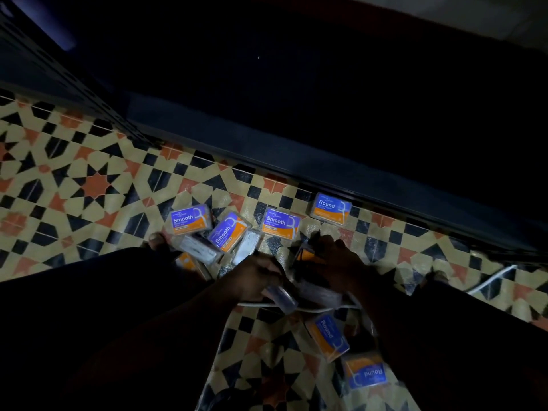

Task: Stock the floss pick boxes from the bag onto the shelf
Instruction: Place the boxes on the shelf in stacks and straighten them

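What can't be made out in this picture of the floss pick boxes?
Head view, shelf: inside lost in darkness.
Left hand and right hand: dim, blurred; what the fingers hold is unclear.
Lowest Round box: blurred, small print unreadable.
Orange box: mostly hidden by the dark leg.

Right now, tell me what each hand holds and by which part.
The left hand grips a clear floss pick box by its upper end. What the right hand holds cannot be told: the view is too dim and blurred.
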Demonstrator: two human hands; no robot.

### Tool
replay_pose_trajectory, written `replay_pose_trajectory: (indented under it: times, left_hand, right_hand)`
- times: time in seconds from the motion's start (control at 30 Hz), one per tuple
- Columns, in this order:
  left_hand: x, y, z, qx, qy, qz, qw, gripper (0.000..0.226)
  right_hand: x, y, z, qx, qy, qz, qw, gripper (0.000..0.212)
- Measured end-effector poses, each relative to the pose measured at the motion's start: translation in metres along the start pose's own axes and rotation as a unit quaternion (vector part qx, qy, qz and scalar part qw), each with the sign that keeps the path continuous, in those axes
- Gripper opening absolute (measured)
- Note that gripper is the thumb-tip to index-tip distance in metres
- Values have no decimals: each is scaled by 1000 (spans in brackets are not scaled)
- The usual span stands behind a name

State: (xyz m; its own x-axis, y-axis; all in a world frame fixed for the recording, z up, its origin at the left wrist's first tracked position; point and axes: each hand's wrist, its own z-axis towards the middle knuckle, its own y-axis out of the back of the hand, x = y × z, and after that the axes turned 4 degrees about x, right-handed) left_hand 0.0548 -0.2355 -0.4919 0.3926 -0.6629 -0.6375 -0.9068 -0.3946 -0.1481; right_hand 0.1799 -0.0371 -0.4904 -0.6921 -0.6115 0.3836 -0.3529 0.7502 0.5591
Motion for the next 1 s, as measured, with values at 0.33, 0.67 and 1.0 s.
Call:
replay_pose_trajectory:
  times: [0.33,0.67,1.0]
  left_hand:
    - [-30,7,-18,-32,56,-28,998,49]
    - [-95,11,-82,-55,-4,72,996,50]
    - [-156,7,-168,-64,-104,60,991,39]
  right_hand:
    - [3,27,-27,-39,-29,299,953,39]
    - [39,75,-105,-63,26,414,908,36]
    - [87,123,-209,-138,107,421,890,55]
